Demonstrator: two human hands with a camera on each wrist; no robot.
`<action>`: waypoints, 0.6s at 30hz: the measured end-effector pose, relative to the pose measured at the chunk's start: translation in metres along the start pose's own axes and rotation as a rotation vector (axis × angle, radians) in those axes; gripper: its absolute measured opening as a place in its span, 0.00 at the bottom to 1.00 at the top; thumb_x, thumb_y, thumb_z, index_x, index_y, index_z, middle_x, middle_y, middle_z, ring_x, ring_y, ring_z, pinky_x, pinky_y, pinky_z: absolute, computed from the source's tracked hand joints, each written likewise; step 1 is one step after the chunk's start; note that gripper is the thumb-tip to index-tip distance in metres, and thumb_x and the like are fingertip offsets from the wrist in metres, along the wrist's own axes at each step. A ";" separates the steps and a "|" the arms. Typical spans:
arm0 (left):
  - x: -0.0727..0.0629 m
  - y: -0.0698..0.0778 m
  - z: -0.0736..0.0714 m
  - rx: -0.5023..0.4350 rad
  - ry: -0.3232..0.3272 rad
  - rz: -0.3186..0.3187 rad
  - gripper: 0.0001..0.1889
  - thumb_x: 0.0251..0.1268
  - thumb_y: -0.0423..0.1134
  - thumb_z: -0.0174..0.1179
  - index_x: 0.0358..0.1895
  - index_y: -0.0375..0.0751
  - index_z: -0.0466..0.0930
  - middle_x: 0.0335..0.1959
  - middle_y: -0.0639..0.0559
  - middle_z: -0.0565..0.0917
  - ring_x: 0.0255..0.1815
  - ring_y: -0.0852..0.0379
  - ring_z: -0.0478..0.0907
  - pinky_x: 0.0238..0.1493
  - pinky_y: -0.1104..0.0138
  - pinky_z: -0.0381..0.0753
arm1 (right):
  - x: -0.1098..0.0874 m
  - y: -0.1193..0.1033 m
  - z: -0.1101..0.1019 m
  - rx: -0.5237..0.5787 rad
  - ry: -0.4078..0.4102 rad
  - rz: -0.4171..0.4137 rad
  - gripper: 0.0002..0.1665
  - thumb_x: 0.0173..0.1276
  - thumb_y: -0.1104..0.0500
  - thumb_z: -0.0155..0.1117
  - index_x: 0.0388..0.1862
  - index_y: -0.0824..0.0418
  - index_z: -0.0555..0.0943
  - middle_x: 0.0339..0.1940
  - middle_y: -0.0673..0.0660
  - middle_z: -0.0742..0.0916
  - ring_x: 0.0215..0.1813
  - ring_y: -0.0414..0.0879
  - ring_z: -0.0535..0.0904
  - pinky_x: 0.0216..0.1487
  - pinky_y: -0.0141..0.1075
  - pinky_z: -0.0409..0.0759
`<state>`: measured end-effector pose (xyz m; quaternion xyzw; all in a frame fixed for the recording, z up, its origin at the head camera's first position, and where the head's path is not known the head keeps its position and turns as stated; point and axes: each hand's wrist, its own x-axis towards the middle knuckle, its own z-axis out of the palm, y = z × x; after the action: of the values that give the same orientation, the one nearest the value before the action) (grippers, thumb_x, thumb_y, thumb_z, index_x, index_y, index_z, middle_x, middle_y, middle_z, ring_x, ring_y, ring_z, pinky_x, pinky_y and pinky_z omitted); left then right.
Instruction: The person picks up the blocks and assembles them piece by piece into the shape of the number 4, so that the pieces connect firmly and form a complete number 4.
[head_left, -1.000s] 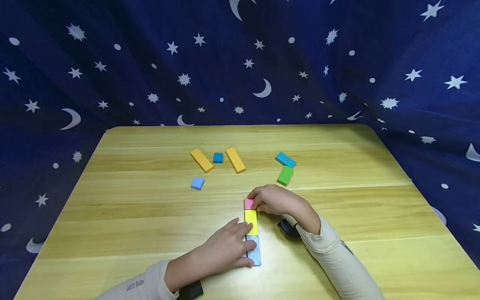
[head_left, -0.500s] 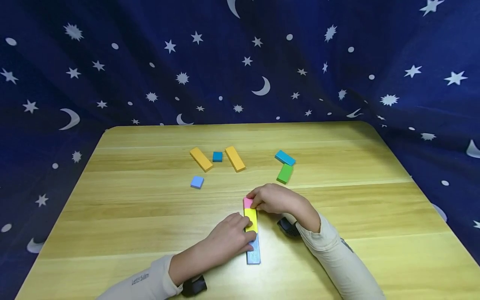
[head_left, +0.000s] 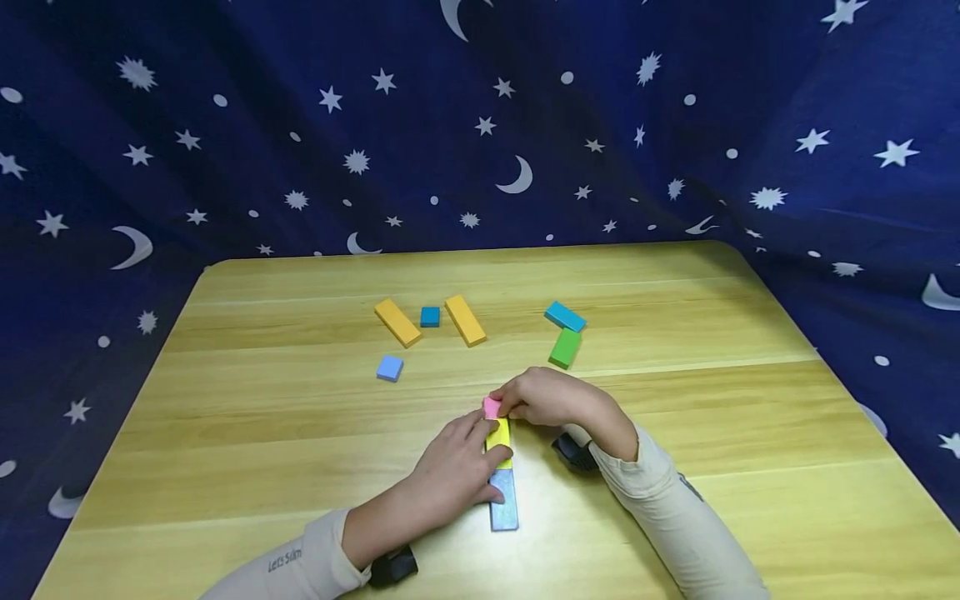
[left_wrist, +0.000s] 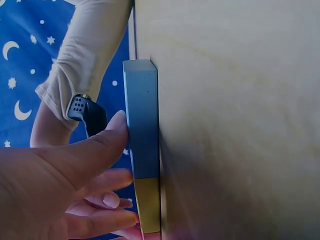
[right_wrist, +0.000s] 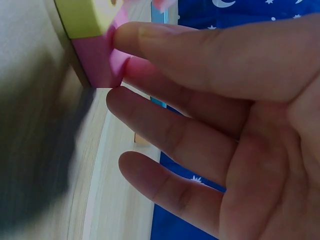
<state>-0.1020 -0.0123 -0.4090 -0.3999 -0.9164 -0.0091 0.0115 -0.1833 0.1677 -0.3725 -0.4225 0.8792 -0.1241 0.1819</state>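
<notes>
Three blocks lie end to end in a row on the table: a pink block [head_left: 491, 407] at the far end, a yellow block [head_left: 502, 435] in the middle and a light blue block [head_left: 505, 510] nearest me. My right hand [head_left: 553, 397] pinches the pink block, thumb and index fingertips against it in the right wrist view. From the left, my left hand [head_left: 452, 463] rests with extended fingers on the row. Its thumb touches the light blue block [left_wrist: 142, 120] and other fingertips touch the yellow block [left_wrist: 148, 206]. The fingers partly cover the yellow and pink blocks.
Farther back on the wooden table [head_left: 262, 433] lie two orange blocks [head_left: 397, 323], a small dark blue block [head_left: 430, 317] and a periwinkle block [head_left: 389, 368]. A blue block [head_left: 565, 316] touches a green block [head_left: 565, 347] at the right. A starry curtain [head_left: 420, 125] hangs behind.
My left hand has slid forward along the row, its fingers now reaching the pink block's edge. My right hand stays at the pink block, which has tilted slightly.
</notes>
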 end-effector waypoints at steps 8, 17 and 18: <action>0.004 -0.001 -0.002 0.038 -0.057 -0.047 0.45 0.47 0.69 0.54 0.63 0.38 0.67 0.62 0.41 0.69 0.64 0.44 0.65 0.61 0.58 0.68 | 0.001 0.002 0.000 -0.016 0.017 -0.040 0.10 0.63 0.66 0.57 0.37 0.59 0.85 0.51 0.56 0.84 0.49 0.46 0.81 0.50 0.37 0.78; 0.004 -0.005 0.000 0.115 -0.030 0.018 0.41 0.47 0.70 0.53 0.56 0.39 0.75 0.57 0.44 0.74 0.57 0.51 0.72 0.56 0.61 0.71 | 0.002 0.002 0.003 0.008 0.013 -0.034 0.11 0.65 0.65 0.55 0.36 0.59 0.85 0.49 0.56 0.84 0.51 0.47 0.81 0.50 0.36 0.77; 0.004 -0.005 0.001 0.116 -0.028 0.021 0.41 0.46 0.70 0.53 0.55 0.39 0.75 0.57 0.44 0.75 0.56 0.51 0.72 0.55 0.61 0.71 | 0.001 0.002 0.003 0.013 0.013 -0.032 0.11 0.65 0.64 0.55 0.36 0.59 0.85 0.49 0.55 0.84 0.51 0.46 0.81 0.50 0.36 0.77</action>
<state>-0.1086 -0.0127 -0.4096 -0.4083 -0.9112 0.0499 0.0222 -0.1842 0.1677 -0.3762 -0.4344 0.8728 -0.1351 0.1771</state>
